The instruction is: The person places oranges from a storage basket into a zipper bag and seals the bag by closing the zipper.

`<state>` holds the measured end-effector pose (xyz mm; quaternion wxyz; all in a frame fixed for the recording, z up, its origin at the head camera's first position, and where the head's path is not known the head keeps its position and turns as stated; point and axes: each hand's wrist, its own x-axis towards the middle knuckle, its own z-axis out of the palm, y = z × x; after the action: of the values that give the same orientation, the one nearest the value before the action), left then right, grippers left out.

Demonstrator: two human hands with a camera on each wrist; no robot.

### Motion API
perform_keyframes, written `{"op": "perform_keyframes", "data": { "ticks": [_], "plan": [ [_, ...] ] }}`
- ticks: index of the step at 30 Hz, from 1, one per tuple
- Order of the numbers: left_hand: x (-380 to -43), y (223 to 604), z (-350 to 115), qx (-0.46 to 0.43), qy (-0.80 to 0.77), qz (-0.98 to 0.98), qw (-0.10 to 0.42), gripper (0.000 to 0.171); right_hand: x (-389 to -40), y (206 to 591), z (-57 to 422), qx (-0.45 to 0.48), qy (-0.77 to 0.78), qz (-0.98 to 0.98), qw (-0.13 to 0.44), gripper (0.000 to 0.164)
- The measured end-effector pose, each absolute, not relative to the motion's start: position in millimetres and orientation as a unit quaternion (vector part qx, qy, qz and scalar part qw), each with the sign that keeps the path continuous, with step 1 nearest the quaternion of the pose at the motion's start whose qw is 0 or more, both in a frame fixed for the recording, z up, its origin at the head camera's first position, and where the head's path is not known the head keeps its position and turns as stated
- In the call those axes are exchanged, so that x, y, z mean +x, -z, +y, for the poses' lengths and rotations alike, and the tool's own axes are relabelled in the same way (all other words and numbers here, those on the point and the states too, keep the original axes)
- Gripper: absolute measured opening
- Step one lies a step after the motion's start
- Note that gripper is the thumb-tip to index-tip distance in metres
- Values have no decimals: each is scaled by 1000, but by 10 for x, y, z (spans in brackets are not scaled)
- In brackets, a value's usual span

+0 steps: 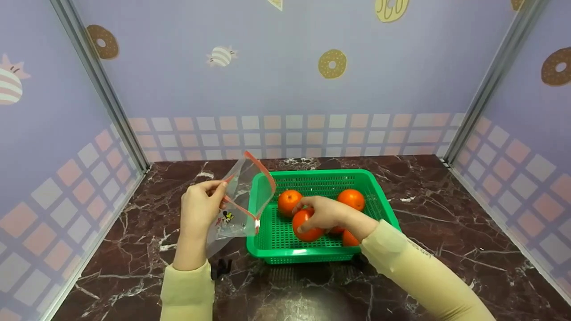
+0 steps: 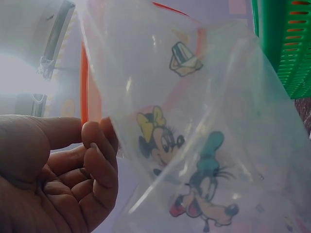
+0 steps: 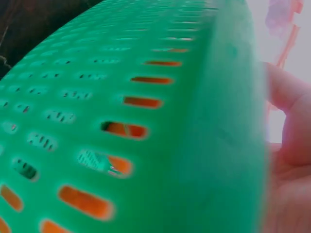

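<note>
My left hand (image 1: 203, 203) pinches the red-zipped rim of a clear zip bag (image 1: 238, 223), whose mouth gapes toward the basket. Cartoon figures are printed on the bag (image 2: 194, 145) in the left wrist view, where the thumb and fingers of the left hand (image 2: 73, 165) meet at its edge. Inside the green basket (image 1: 379, 191), my right hand (image 1: 328, 214) has its fingers curled round an orange (image 1: 303, 227). Another orange (image 1: 290, 198) lies just behind that one. In the right wrist view the basket wall (image 3: 146, 116) covers most of the right hand (image 3: 291, 141).
More oranges sit on the basket's right side, one at the back (image 1: 351, 199) and one near the front (image 1: 350, 239), partly behind the right wrist. Dark marbled tabletop (image 1: 446, 232) surrounds the basket. Patterned panels (image 1: 285, 89) wall in the back and both sides.
</note>
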<state>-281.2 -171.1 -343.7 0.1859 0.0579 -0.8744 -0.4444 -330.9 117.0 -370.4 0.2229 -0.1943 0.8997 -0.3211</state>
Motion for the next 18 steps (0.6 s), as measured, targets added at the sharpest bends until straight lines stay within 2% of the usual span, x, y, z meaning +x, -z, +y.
{"op": "perform_keyframes", "data": {
  "ticks": [18],
  "plan": [
    [-2812,3436,-1725,55,444,-875,182,28,-3305,3458,1175,-198,358,889,207,45]
  ]
}}
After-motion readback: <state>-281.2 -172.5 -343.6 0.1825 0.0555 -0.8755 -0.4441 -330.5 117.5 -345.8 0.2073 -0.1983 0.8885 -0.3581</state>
